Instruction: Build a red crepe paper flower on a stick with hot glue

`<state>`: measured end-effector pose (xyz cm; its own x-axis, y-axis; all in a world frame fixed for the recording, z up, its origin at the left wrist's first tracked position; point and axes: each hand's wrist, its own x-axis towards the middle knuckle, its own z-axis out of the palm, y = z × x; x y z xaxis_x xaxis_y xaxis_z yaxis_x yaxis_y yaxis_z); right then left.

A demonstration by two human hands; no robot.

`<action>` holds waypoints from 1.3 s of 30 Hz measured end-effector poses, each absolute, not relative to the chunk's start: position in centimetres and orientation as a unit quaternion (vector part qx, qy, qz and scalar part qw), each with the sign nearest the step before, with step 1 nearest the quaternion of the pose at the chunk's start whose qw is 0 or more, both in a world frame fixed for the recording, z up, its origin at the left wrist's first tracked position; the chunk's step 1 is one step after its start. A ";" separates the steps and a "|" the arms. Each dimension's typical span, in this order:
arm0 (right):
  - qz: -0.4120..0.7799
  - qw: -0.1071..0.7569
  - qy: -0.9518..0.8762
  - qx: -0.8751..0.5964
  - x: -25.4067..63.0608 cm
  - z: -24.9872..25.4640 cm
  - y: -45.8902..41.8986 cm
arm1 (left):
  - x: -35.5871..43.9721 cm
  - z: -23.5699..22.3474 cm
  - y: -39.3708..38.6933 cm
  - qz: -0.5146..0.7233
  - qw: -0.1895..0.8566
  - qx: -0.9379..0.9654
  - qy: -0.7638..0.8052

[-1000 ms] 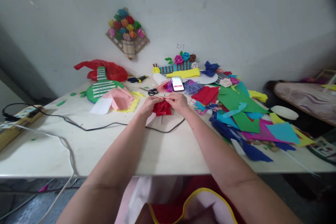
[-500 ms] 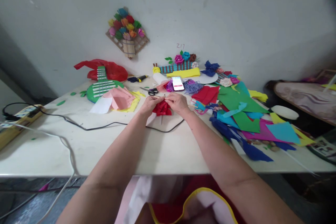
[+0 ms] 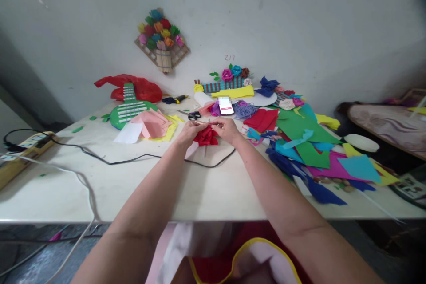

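A red paper flower (image 3: 207,136) with a thin pale stem sits between my hands, above the middle of the table. My left hand (image 3: 190,131) pinches it at its left side. From the right, my right hand (image 3: 225,129) has its thumb and finger closed at the flower's upper edge. Both sets of fingertips partly hide the petals. Just beyond my left hand lie black-handled scissors (image 3: 194,116). A phone (image 3: 225,105) with a lit screen is propped behind my right hand.
Coloured crepe paper (image 3: 304,126) covers the right side of the table. A black cable (image 3: 128,160) runs across in front of my hands from a power strip (image 3: 28,155). Pink paper (image 3: 151,125) and a green guitar-shaped craft (image 3: 116,115) lie left. A flower fence craft (image 3: 219,87) leans at the wall.
Almost nothing has moved. My right hand's fingers have shifted slightly at the flower, and the flower is turned a little.
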<state>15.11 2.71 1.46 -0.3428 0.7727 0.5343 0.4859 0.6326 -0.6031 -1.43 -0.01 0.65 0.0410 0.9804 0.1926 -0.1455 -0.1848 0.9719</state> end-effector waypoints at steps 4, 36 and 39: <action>0.163 0.405 -0.815 -0.382 15.2 1.8 2.7 | -1.5 0.5 0.1 0.568 0.503 0.522 0.391; 0.043 0.317 -0.861 -0.396 15.7 2.5 2.3 | -1.7 0.6 0.1 0.551 0.478 0.535 0.425; 0.064 0.326 -0.857 -0.395 15.6 2.5 2.3 | -1.7 0.7 -0.1 0.552 0.477 0.538 0.422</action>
<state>15.62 2.30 2.46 -0.4754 0.7190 0.5070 0.6355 0.6792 -0.3672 -1.69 -0.06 0.74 0.0336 0.9810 0.1913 -0.0733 -0.1884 0.9793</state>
